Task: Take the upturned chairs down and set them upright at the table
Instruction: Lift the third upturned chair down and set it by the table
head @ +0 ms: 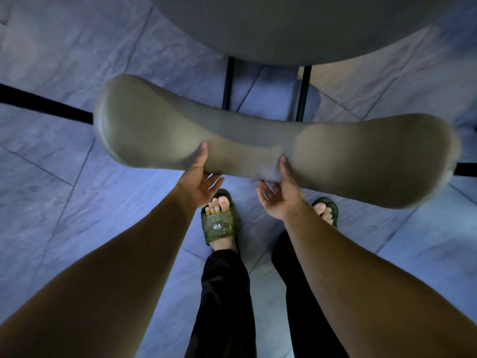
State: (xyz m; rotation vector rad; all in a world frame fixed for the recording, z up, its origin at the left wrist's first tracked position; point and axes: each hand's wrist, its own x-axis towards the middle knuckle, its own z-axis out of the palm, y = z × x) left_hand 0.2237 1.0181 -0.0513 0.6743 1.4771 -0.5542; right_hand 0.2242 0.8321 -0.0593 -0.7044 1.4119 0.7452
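Observation:
A grey-olive chair [335, 156] with a wide curved backrest fills the middle of the view, just in front of the round grey table [309, 29]. My left hand [200, 179] grips the backrest's near edge left of centre, thumb on top and fingers underneath. My right hand [280, 192] grips the same edge a little to the right in the same way. Black chair legs [228, 83] show beyond the backrest, under the table's rim. The seat is hidden below the backrest.
Blue-grey stone floor tiles lie all around. A black bar [44, 103] runs across the floor at the left, and another black piece [466, 168] shows at the right edge. My feet in green slides [218, 223] stand right behind the chair.

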